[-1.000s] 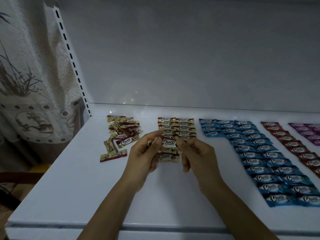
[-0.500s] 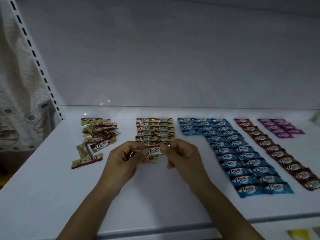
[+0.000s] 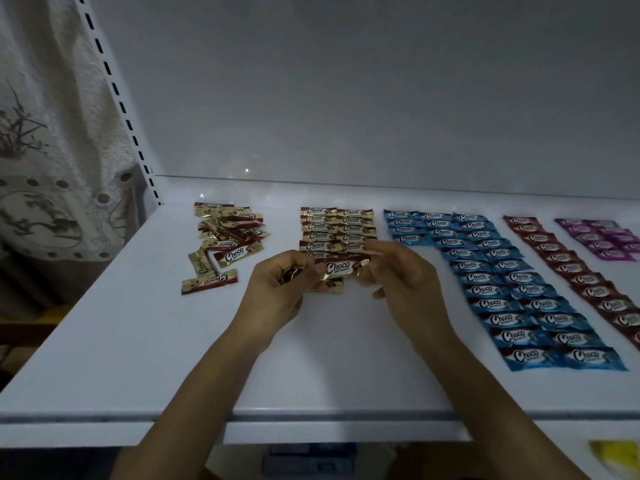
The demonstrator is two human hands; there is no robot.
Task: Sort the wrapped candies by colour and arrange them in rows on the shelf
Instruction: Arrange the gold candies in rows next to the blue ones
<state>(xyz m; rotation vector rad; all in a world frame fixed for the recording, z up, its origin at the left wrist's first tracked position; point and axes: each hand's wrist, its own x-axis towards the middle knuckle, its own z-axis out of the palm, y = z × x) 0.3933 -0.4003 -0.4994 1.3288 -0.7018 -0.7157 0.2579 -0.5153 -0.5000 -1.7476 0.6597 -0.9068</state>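
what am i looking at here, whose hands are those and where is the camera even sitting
There is no machine here: a person works with two bare hands. The camera sits on the person's head and looks forward and down, so both arms come in from the bottom edge. The left hand and the right hand pinch the two ends of one gold candy; the left hand seems to hold more wrappers too. On the white shelf lie a loose gold pile, then neat gold rows, blue rows, dark red candies and purple candies.
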